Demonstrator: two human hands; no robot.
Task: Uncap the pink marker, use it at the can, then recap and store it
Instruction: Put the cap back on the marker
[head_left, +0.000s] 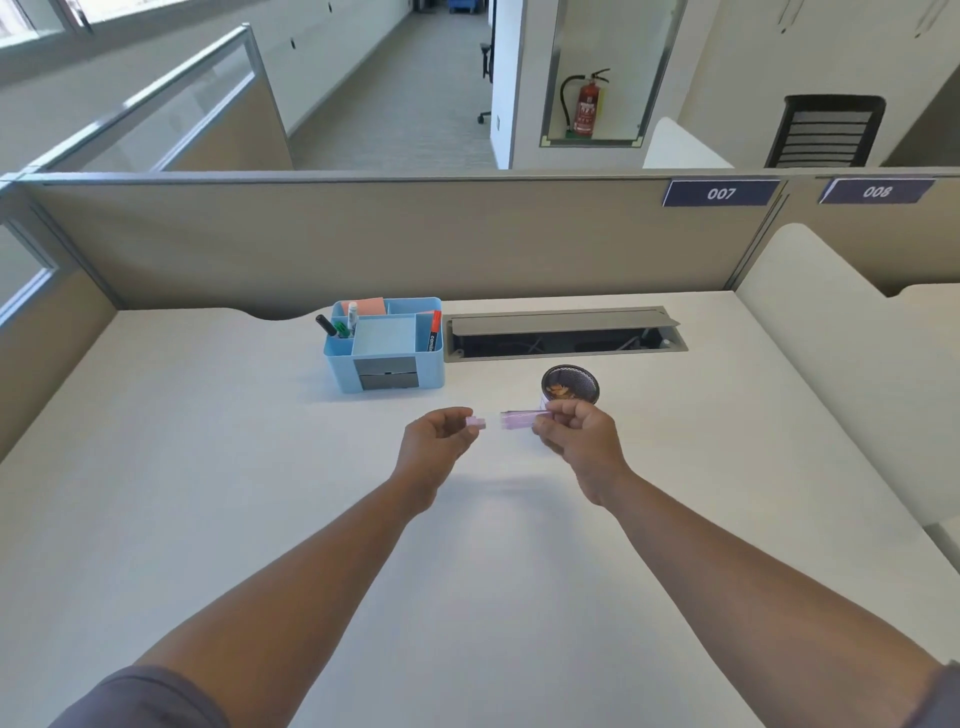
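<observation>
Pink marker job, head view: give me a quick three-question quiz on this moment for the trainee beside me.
1. True or false: the cap is seated on the pink marker.
2. Which hand holds the marker body? A) left hand B) right hand C) neither
3. Fill in: the can stands on the desk just beyond the ____ hand, to the right of the blue organizer.

Key
1. False: a gap shows between cap and marker.
2. B: the right hand grips the body; the left hand pinches the cap.
3. right
</observation>
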